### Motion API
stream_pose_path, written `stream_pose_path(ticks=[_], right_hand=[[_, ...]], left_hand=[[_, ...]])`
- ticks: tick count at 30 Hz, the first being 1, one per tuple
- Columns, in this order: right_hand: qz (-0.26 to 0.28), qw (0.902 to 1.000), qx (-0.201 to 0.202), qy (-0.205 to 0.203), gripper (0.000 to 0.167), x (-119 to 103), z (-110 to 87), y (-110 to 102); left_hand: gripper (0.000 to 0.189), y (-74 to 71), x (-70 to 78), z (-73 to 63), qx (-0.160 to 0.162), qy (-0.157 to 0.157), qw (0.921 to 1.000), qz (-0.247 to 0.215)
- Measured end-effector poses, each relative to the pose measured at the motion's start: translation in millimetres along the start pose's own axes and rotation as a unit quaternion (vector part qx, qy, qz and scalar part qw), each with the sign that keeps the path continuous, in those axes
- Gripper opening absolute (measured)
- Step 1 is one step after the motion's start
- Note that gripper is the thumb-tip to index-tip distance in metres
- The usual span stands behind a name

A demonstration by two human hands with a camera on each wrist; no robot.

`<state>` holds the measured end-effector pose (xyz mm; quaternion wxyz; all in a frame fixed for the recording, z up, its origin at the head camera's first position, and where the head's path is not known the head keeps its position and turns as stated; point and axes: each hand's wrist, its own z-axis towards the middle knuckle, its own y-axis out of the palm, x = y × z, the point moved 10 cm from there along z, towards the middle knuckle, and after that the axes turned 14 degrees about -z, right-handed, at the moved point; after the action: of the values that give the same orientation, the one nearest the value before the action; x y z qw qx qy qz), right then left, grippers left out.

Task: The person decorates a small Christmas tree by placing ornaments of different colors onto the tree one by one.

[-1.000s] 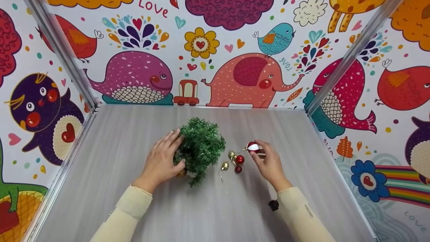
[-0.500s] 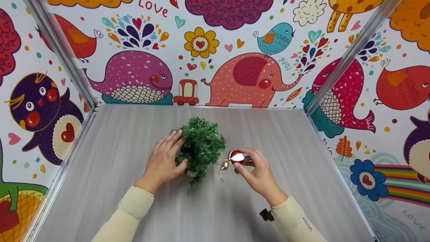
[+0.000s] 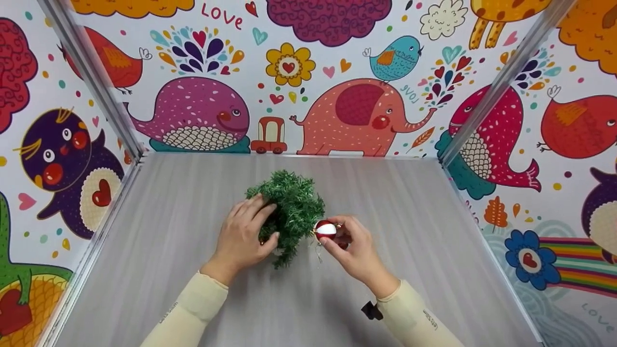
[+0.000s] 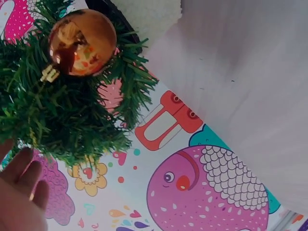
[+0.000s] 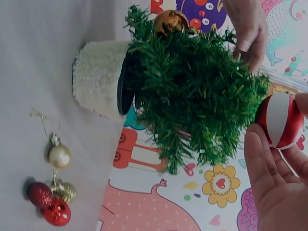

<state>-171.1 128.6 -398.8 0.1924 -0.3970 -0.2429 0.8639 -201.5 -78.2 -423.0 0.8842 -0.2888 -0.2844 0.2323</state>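
A small green artificial Christmas tree (image 3: 295,207) stands in a fuzzy white pot (image 5: 97,79), which the branches hide in the head view. My left hand (image 3: 243,236) touches the tree's left side, its fingers loosely bent among the branches and the thumb apart. Between thumb and fingers, my right hand (image 3: 356,250) pinches a red and white striped bauble (image 3: 326,230) close to the tree's right side. The right wrist view has that bauble (image 5: 280,119) beside the upper branches. A shiny copper-coloured bauble (image 4: 83,43) hangs on the tree.
Beside the pot, several loose baubles lie on the table: a plain gold one (image 5: 59,156), a glossy red one (image 5: 57,211), a dark red one (image 5: 40,194) and a glittery gold one (image 5: 68,191). Cartoon-printed walls (image 3: 337,62) border the grey table (image 3: 193,193).
My right hand has carried the striped bauble leftward and down, from right of the loose baubles to the tree's side. The left hand has shifted slightly right against the branches.
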Motion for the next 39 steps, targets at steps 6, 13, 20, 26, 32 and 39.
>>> stream_pose_path(ticks=[6,13,20,26,32,39], right_hand=[[0.008,0.999,-0.02,0.04,0.036,5.9,-0.8,11.4],[0.033,0.9948,-0.039,0.088,0.033,12.5,-3.1,17.3],[0.058,0.9922,-0.048,0.1,0.033,13.1,-5.0,20.8],[0.068,0.9917,-0.046,0.098,0.034,12.8,-3.7,20.9],[0.067,0.992,-0.049,0.095,0.034,12.5,-3.3,20.8],[0.065,0.9912,-0.056,0.101,0.034,13.4,-2.5,21.0]], left_hand=[[0.043,0.2,23.2,3.3,0.024,0.057,0.9977,-0.028],[0.059,15.6,41.7,5.8,0.004,0.087,0.996,-0.02],[0.05,20.3,43.7,6.9,0.018,0.078,0.9968,-0.003],[0.032,20.6,46.3,7.5,0.033,0.089,0.9954,-0.005],[0.03,21.5,48.8,7.4,0.042,0.105,0.9935,-0.017],[0.028,20.6,55.8,11.1,0.049,0.121,0.9915,-0.009]])
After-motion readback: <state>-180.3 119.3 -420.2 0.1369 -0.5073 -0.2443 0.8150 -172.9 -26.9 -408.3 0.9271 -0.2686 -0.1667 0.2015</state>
